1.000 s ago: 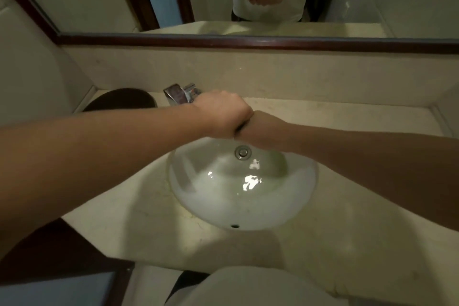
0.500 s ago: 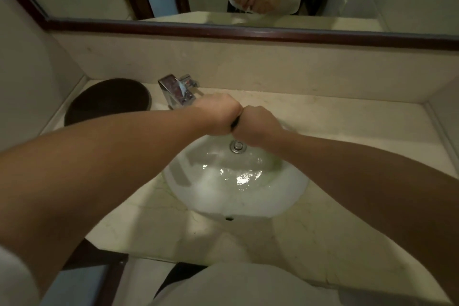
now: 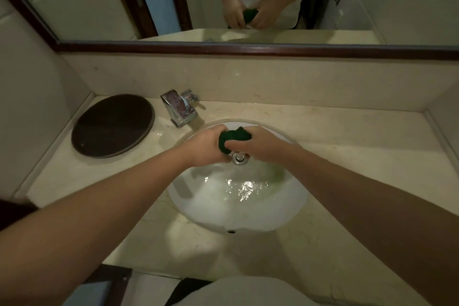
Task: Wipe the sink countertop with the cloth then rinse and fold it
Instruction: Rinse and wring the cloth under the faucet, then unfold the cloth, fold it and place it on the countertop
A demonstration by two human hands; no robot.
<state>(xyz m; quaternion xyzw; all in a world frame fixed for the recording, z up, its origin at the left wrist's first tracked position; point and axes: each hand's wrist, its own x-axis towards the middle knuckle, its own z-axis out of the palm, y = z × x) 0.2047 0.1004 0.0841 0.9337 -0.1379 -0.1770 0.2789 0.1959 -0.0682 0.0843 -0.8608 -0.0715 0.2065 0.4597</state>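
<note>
Cloth: the cloth (image 3: 232,138) is a dark green wad bunched between both hands, held over the drain (image 3: 239,158) at the far side of the sink (image 3: 285,211).
Axis: the wad runs roughly left-right above the drain, one end in each fist.
Left hand: the left hand (image 3: 207,148) is clenched on the cloth's left end, left of the drain.
Right hand: the right hand (image 3: 264,145) is clenched on the right end; neither hand is nearer.
Tap: the tap (image 3: 180,109) stands beyond and left of the drain; no stream is visible.
Next: likely wringing, then unbunching to fold.
</note>
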